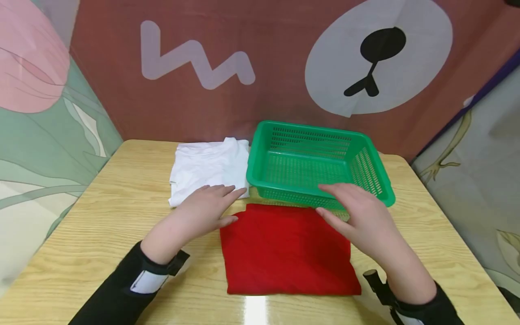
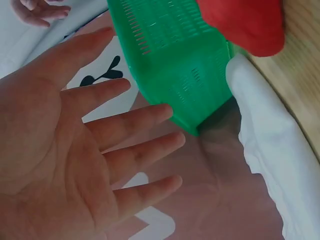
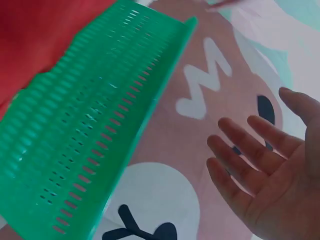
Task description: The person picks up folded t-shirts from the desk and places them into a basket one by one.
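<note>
A folded red cloth (image 1: 286,253) lies flat on the table in front of a green plastic basket (image 1: 304,194). Left of the basket is a folded white cloth (image 1: 207,164). My left hand (image 1: 199,212) hovers between the white and red cloths, palm down; the left wrist view shows its fingers (image 2: 135,155) spread and holding nothing. Over the red cloth's right side and the basket's front rim is my right hand (image 1: 361,216), also holding nothing. In the right wrist view its fingers (image 3: 245,150) are slightly bent. Whether either hand touches anything is hard to tell.
The wooden table (image 1: 101,225) stands against a brown printed cloth backdrop (image 1: 276,90). Patterned fabric hangs at the left and right sides. Black sleeves with wrist straps (image 1: 150,282) cover both forearms.
</note>
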A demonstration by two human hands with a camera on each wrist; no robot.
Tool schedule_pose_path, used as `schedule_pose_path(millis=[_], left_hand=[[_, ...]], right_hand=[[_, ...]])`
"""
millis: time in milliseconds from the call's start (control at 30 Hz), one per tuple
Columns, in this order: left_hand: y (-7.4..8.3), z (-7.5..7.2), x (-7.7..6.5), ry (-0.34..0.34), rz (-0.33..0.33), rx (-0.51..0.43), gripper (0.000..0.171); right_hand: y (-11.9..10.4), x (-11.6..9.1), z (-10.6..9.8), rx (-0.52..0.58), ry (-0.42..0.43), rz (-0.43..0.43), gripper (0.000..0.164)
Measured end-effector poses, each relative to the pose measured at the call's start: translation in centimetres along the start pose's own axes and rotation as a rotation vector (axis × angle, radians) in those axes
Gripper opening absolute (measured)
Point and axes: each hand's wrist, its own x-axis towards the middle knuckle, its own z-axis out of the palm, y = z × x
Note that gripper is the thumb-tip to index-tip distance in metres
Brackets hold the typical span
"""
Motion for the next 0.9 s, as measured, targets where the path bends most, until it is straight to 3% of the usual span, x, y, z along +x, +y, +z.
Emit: schedule_pose_path(millis=[167, 333, 433, 700, 900], left_hand=[[0.1, 0.4, 0.9, 0.003, 0.055, 0.016, 0.067], [0.3, 1.0, 2.0, -0.032, 0.11, 0.023, 0.056], [0.5, 1.4, 2.7, -0.06, 0.124, 0.024, 0.051], [1.6, 2.4, 4.4, -0.161, 0.116, 0.002, 0.049], [2.5, 3.5, 5.1, -0.127, 0.156, 0.095, 0.037]], right_hand=[[0.6, -0.4, 1.3, -0.071, -0.095, -0.055, 0.047], [1.0, -0.7, 2.4, -0.139, -0.293, 0.014, 0.049], [1.5, -0.8, 3.3, -0.159, -0.368, 0.027, 0.05], [3.2, -0.7, 5.6, -0.207, -0.409, -0.015, 0.052], [3.9, -0.4, 6.8, -0.208, -0.424, -0.043, 0.047]])
